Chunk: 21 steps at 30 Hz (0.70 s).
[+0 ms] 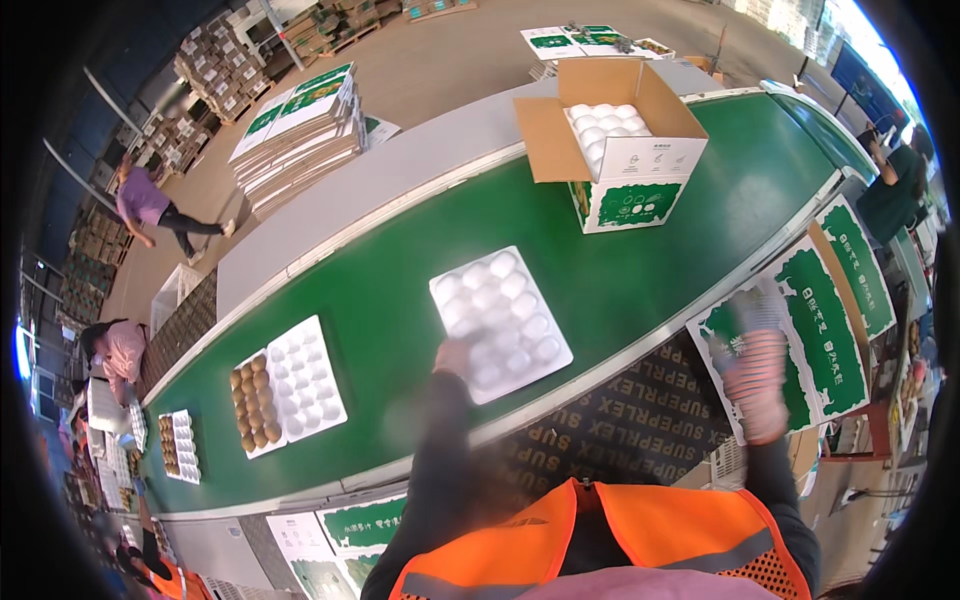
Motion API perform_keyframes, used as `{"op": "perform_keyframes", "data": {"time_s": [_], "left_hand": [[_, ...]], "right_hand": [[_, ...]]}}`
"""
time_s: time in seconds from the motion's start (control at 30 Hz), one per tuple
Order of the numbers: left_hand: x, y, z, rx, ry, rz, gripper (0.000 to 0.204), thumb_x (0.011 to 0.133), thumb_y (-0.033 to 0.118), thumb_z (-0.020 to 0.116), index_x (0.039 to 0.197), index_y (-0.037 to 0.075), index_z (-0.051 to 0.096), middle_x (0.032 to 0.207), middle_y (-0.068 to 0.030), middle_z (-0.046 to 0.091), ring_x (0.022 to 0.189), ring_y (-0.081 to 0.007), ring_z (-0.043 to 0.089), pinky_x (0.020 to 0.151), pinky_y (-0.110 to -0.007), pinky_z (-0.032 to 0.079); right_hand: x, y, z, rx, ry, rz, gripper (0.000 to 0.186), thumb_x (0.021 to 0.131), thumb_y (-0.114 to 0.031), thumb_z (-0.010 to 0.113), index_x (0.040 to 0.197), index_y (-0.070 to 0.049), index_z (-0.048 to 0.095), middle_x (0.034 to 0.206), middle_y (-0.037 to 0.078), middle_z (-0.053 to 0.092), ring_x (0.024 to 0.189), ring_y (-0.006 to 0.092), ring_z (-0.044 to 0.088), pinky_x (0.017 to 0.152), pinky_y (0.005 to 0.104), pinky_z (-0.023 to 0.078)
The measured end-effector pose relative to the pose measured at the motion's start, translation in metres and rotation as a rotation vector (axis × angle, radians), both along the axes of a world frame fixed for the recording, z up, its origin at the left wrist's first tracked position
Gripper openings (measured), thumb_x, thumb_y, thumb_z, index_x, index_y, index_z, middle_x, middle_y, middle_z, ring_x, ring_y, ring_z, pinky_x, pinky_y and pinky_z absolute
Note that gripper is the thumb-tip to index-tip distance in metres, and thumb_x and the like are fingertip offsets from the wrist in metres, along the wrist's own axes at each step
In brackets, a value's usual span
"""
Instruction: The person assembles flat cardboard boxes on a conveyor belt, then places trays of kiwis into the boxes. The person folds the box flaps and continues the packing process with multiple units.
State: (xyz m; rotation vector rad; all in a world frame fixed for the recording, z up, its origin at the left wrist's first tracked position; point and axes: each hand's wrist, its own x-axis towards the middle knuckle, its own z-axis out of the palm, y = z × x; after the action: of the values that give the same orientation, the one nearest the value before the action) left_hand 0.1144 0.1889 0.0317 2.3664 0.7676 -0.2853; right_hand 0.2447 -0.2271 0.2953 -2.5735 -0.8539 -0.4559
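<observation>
A white moulded tray with rounded bumps lies on the green conveyor belt in front of me. My left hand is at its near left edge; motion blur hides the fingers, so I cannot tell whether they grip it. My right hand, in a pale striped glove, is out to the right over a green-and-white printed carton with raised flaps. Its fingers are smeared by motion. Farther along the belt stands an open cardboard box, its flaps up, with a white bumpy tray inside.
Leftward on the conveyor belt sit a half-brown, half-white tray pair with round brown items, and a smaller-looking one. Flattened cartons are stacked beyond. A person in purple is beyond the belt; another in dark clothes is at right.
</observation>
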Motion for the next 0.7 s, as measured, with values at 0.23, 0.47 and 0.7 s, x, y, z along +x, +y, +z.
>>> {"op": "perform_keyframes", "data": {"time_s": [0.23,0.47,0.7], "left_hand": [[0.000,-0.007,-0.056,-0.217,-0.451,0.108,0.045,0.076,0.033,0.066,0.115,0.010,0.059,0.095,-0.0133,0.066,0.089,-0.0268,0.063,0.084,-0.035,0.048],[-0.020,-0.064,0.029,-0.929,-0.583,0.873,0.034,0.076,0.022,0.069,0.100,-0.002,0.065,0.096,-0.0118,0.063,0.077,-0.0220,0.058,0.068,-0.032,0.048],[-0.116,-0.057,0.060,-0.969,-0.687,0.993,0.045,0.078,0.017,0.066,0.117,-0.002,0.052,0.095,-0.0117,0.062,0.084,-0.0228,0.063,0.066,-0.035,0.054]], "right_hand": [[0.093,-0.259,-0.006,-0.466,0.114,-0.501,0.060,0.077,-0.032,0.072,0.122,0.000,0.048,0.090,0.018,0.065,0.080,0.0298,0.061,0.071,0.0370,0.048],[0.026,-0.115,0.053,0.092,0.993,-0.015,0.020,0.082,-0.014,0.061,0.095,0.002,0.066,0.077,0.011,0.067,0.065,0.0126,0.059,0.062,0.0292,0.047],[-0.062,0.006,0.042,-0.226,0.925,0.282,0.035,0.087,-0.033,0.053,0.101,-0.003,0.063,0.086,0.023,0.063,0.082,0.0367,0.062,0.074,0.0375,0.049]]}}
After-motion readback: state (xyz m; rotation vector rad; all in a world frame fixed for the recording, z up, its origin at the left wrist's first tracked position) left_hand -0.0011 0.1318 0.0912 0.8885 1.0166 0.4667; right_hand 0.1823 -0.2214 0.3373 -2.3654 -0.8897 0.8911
